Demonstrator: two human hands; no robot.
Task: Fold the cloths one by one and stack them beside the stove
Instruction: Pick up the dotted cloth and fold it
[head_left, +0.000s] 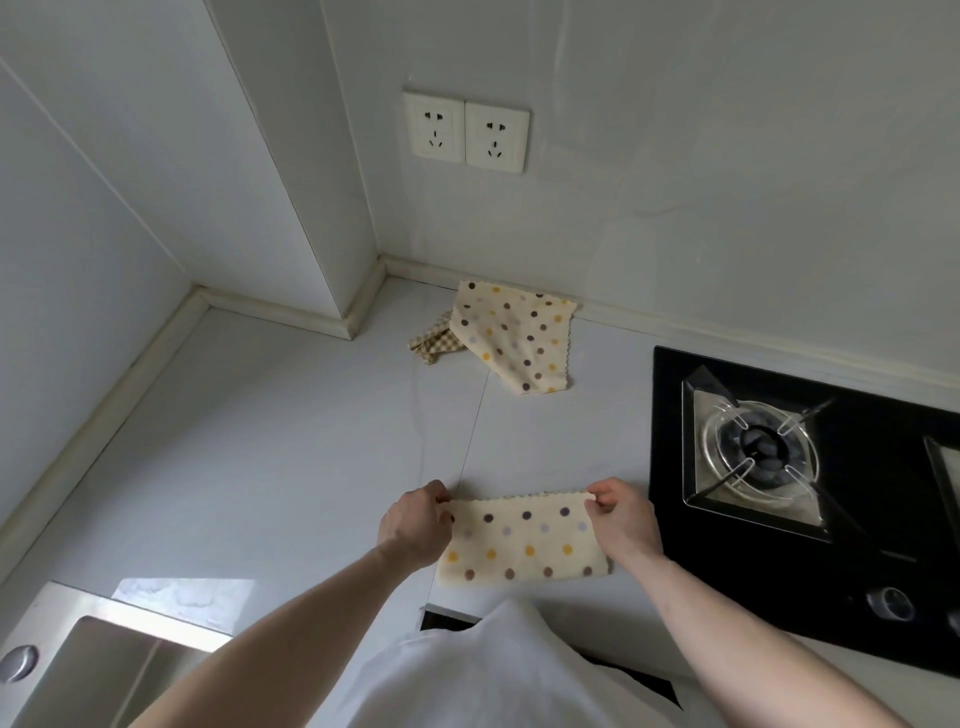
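A cream cloth with brown, yellow and lilac polka dots (524, 540) lies folded in half into a flat rectangle on the counter, just left of the black stove (810, 499), its scalloped far edge lifted slightly. Farther from the stove, back against the wall, a second dotted cream cloth (514, 338) lies loose and unfolded, draped partly over a crumpled yellow checked cloth (434, 340) at its left.

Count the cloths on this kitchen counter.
3. A cream polka-dot cloth held by both hands near the stove, a second cream dotted cloth by the back wall, a yellow checked cloth partly under it; more may be hidden.
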